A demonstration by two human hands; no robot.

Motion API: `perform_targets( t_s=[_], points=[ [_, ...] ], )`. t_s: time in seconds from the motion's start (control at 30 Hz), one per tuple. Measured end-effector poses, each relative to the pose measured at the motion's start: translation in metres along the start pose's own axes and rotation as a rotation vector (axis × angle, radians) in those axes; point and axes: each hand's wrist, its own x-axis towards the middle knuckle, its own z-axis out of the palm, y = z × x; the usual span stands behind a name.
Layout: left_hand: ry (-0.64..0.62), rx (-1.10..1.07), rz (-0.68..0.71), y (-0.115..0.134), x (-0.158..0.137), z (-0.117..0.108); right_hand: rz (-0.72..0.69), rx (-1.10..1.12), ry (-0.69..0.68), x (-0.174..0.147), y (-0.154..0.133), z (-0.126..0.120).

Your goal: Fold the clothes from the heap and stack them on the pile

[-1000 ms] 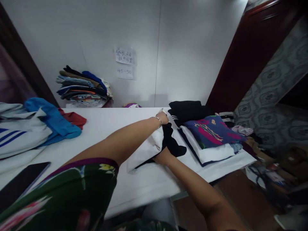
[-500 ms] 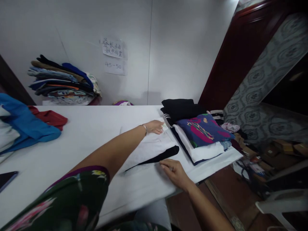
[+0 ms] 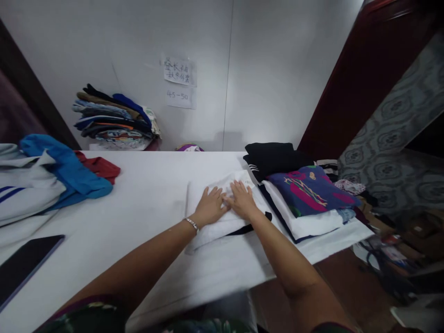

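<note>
A folded white garment (image 3: 211, 231) lies on the white table, with a black edge showing at its near right side. My left hand (image 3: 210, 206) rests flat on its middle, fingers spread, a silver bracelet on the wrist. Beside it, my right hand (image 3: 242, 200) also lies flat on the white cloth with fingers apart. The two hands nearly meet at the thumbs. Just to the right is a pile of folded clothes with a purple and magenta patterned garment (image 3: 308, 189) on top and white cloth beneath it.
Folded black clothes (image 3: 272, 159) sit at the back right. At the left lie loose blue (image 3: 69, 171), red and white garments, and a dark phone (image 3: 27, 263). A tall clothes stack (image 3: 116, 118) stands by the wall behind the table (image 3: 149, 185). Handwritten paper signs (image 3: 180, 83) hang there.
My right hand has moved from the table's front edge up onto the white garment. My left hand has drawn back to the left and flattened out. The view has shifted left.
</note>
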Motion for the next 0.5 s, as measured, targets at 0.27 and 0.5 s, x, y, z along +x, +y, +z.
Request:
perform_targets(
  t_s=[0.27,0.5],
  points=[
    [-0.003,-0.086,0.013,0.007,0.000,0.004,0.182,-0.028,-0.118,0.002,0.043,0.030],
    [0.221,-0.751,-0.670,-0.053,-0.011,-0.031,0.259,-0.006,-0.098,0.007,0.054,0.021]
  ],
)
